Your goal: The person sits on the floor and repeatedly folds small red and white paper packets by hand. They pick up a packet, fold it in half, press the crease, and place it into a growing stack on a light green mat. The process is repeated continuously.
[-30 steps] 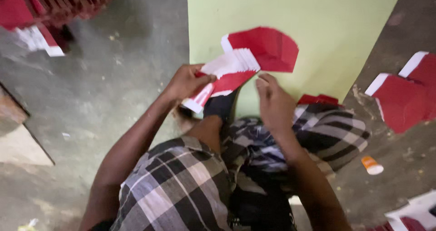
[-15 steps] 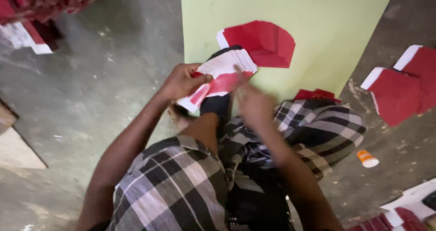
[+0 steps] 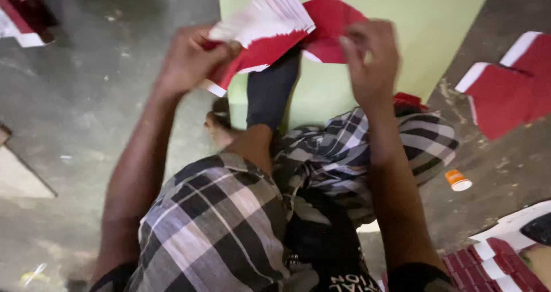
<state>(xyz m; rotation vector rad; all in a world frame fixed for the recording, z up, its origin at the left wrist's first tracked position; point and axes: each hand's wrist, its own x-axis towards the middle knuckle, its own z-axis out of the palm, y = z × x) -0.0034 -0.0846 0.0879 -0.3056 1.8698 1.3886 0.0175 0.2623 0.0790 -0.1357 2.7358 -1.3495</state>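
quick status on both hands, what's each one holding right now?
Left hand: closed on a fanned stack of red-and-white card pieces.
Right hand: fingers pinching the edge of a red card piece; blurred.

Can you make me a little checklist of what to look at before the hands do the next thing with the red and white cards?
1. Left hand grips the fanned card stack: ok.
2. Right hand pinches the red card: ok.
3. Green sheet lies flat: ok.
4. Stack edges lined up: not ok, fanned.
5. Small orange cup away from both hands: ok.
6. Number of cards: cannot tell.
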